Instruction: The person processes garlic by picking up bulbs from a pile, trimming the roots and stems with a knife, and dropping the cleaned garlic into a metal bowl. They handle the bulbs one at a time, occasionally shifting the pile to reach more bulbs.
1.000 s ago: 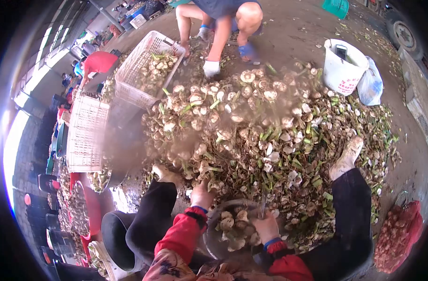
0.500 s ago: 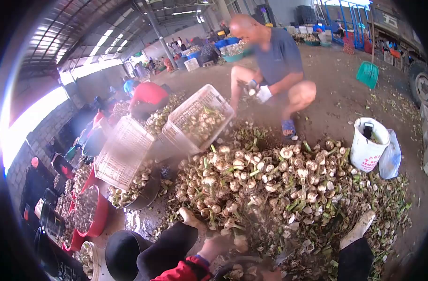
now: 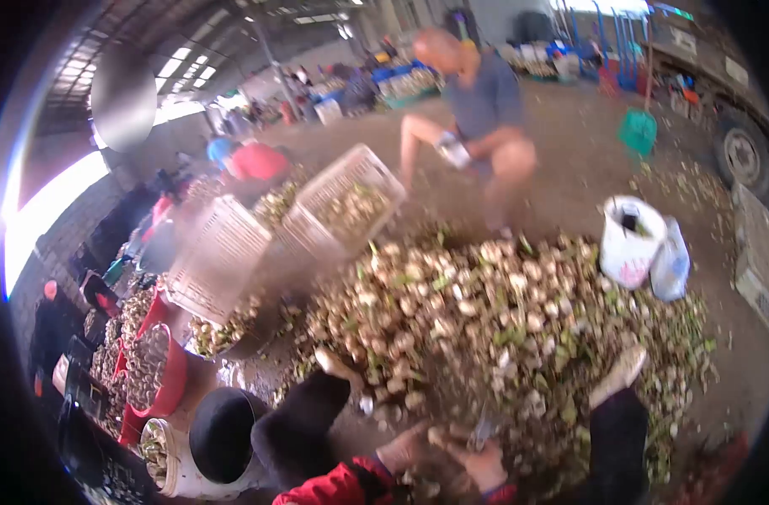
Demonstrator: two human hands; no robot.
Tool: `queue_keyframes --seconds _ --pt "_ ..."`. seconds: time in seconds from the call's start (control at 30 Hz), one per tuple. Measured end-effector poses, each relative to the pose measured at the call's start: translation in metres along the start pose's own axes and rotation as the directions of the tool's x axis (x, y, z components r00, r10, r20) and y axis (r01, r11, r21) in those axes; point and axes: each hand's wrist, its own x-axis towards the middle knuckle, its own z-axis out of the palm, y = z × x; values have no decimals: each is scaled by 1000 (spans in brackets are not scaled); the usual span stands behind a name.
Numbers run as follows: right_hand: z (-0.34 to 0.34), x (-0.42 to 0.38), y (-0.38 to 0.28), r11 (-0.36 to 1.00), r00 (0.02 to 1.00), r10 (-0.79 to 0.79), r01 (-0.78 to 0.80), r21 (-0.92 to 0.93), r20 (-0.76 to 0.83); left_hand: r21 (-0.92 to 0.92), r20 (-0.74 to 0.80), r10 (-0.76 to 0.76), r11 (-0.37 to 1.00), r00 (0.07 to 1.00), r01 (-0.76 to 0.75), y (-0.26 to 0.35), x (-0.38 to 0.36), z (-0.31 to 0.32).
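A broad heap of garlic bulbs with stalks lies in front of me. At its near edge, between my dark-trousered legs, my left hand reaches in from a red sleeve. Its fingers are drawn together and blurred; what they grip cannot be made out. My right hand is close beside it, fingers curled round what looks like a small knife, whose grey blade points up. Loose garlic skins and stalk trimmings lie beyond both hands.
A co-worker squats behind the heap. White plastic crates and a red tub stand left, a white bucket with a plastic bag right. A black round object is near my left leg. Green shovel and truck wheel are farther off.
The view has shifted, so the heap and bucket sit further left. My left hand has drawn back from the heap's bulbs toward my right hand, which has come up into clearer view.
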Motion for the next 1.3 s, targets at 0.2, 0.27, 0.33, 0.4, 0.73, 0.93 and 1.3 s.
queue_keyframes --seconds 0.2,0.27,0.33,0.4,0.73,0.93,1.3 --pt "-11 -8 11 822 983 -165 90 -562 -83 -837 197 -333 432 922 335 -5 8 -11" --pt "-2 -13 5 577 944 -323 252 -777 66 -802 170 -271 521 948 293 7 -2 -7" --pt "7 -14 6 601 961 -253 244 -762 108 -866 197 -315 389 929 315 -12 -7 -15" --pt "11 -12 13 525 975 -158 217 -823 157 -554 -72 -241 816 968 162 27 -14 6" --pt "17 -8 14 458 989 -29 144 -877 148 -931 149 -396 253 906 264 8 -12 1" --pt "-16 -2 24 562 904 178 -417 -714 -388 -458 -70 -138 884 988 91 37 -18 26" --pt "-4 -1 45 812 908 -388 257 -524 -156 -740 -399 -258 657 880 -143 26 -23 -3"
